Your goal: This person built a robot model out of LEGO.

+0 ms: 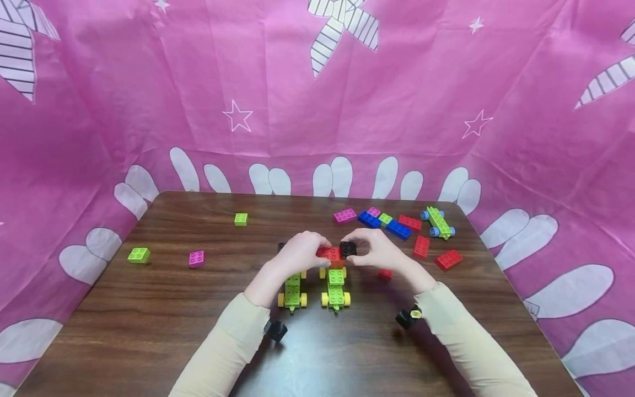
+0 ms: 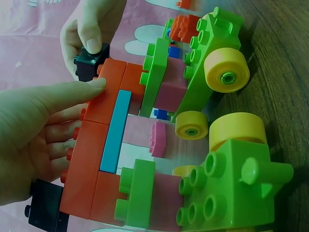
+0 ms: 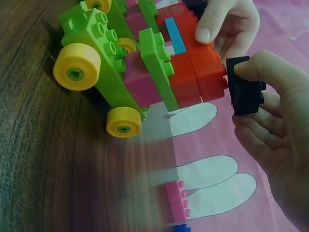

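Observation:
My right hand (image 1: 381,251) pinches a black brick (image 3: 246,89) between thumb and fingers, close above the studs at the right end of a row of red bricks (image 2: 86,166). My left hand (image 1: 300,252) grips that red row, its thumb on the near side and fingers behind. Another black brick (image 2: 46,205) sits at the row's left end. Under the red row runs a blue piece (image 2: 116,133), with light green bricks (image 2: 136,193) and pink bricks (image 2: 166,198) below. Two green wheeled bases (image 1: 292,295) with yellow wheels (image 2: 227,70) carry this joined build.
At the back right lie red bricks (image 1: 448,259), blue bricks (image 1: 398,230), a pink brick (image 1: 345,215) and a green base with blue wheels (image 1: 439,223). Green bricks (image 1: 139,255) and a magenta brick (image 1: 196,259) lie at left. A pink curtain (image 1: 297,121) surrounds the wooden table (image 1: 163,331).

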Available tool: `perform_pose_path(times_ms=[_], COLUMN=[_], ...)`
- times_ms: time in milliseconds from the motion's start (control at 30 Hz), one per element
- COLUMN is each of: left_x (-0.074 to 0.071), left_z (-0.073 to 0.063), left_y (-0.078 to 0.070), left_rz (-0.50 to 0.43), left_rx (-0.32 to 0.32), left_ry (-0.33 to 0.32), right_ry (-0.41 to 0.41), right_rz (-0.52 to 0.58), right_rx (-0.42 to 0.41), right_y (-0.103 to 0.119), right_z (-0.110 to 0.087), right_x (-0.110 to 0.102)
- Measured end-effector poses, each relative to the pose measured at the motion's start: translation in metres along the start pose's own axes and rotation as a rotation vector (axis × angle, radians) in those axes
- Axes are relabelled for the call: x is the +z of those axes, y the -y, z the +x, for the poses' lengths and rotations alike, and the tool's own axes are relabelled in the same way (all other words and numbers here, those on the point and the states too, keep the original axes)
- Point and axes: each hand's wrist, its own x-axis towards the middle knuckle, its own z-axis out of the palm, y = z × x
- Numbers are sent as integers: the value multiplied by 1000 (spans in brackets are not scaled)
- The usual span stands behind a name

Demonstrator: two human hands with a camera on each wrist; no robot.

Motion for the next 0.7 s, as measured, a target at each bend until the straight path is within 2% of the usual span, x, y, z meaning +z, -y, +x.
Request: perform_pose_path(times_ms=[200,700], left_x=[0,0], left_z=[1,1], left_y=[-1,-1], left_rz=[-19,-39], left_rx=[-33,-45], left_ry=[20,11], right_ry=[4,54], right_rz=[-7,-2], right_rx=[15,55], right_y=[2,8], right_z=[0,2], right_x=[2,1])
